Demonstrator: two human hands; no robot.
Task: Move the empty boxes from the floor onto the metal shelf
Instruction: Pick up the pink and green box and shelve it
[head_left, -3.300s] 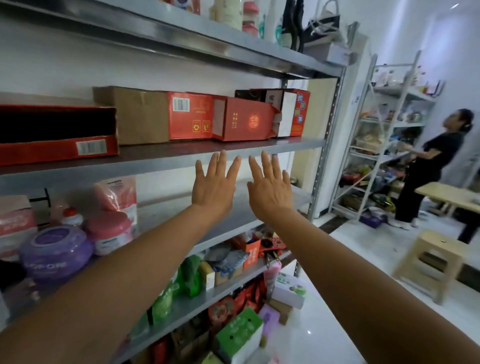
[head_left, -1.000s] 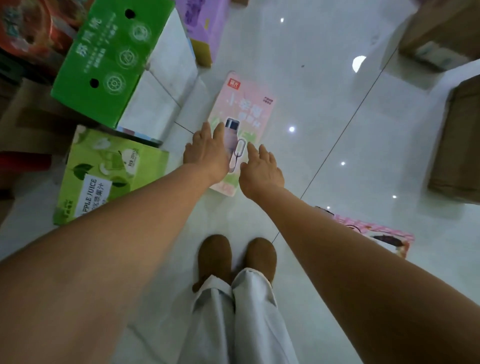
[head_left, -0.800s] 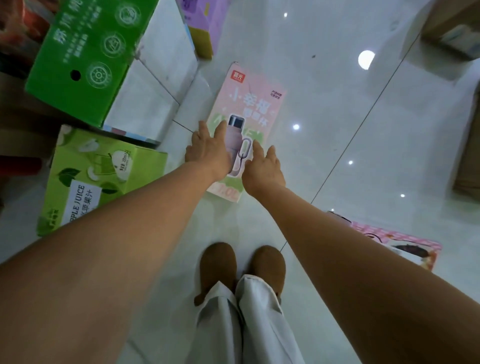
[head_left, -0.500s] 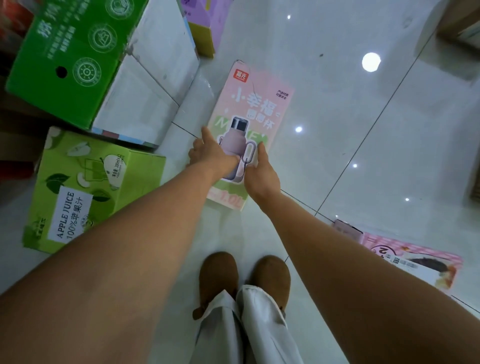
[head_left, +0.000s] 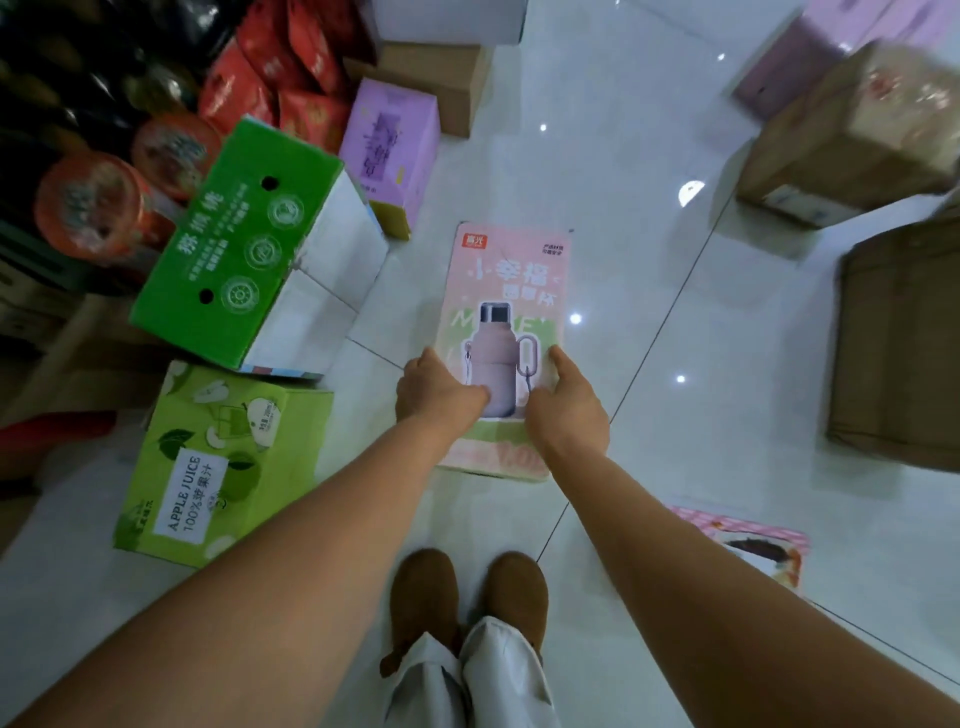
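L hand (head_left: 436, 389), R hand (head_left: 566, 410) grip pink box (head_left: 506, 280) edges; green box (head_left: 234, 249) near L.

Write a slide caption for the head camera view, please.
The left hand and right hand grip the pink box by its sides, beside the apple juice box.

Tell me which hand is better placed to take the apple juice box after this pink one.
Left, probably. The left hand grips the flat pink cardboard box on the side facing the light-green apple juice box; the right hand grips its opposite edge, farther away.
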